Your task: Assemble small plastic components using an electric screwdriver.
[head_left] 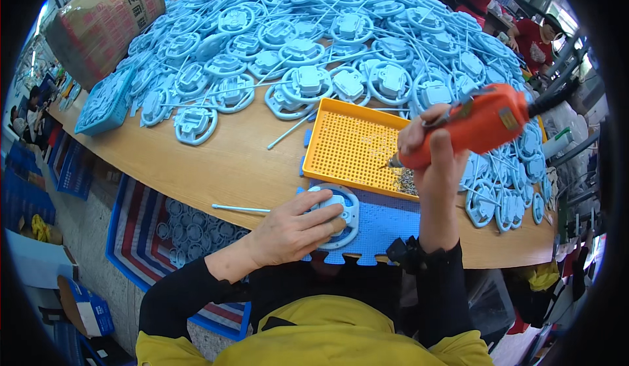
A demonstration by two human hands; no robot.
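Note:
My left hand point(295, 230) lies over a light-blue plastic ring-shaped part point(352, 214) with a raised middle, its fingers bent over it and holding it against the blue foam mat point(386, 228). A thin light-blue rod point(239, 208) sticks out to the left from behind that hand. Closed around a red-orange electric screwdriver point(488, 118), my right hand point(438, 159) is raised above the right side of a yellow perforated tray point(341, 140). The tool's thin bit points left and down over the tray. Small metal screws point(407, 181) are heaped in the tray's near right corner.
A large pile of similar light-blue parts point(308, 81) covers the table's far side. A blue basket point(108, 107) and a cardboard box point(101, 22) stand at the left. Below the edge is a striped-lined bin point(141, 225) of round parts. Co-workers point(534, 41) are at the far right.

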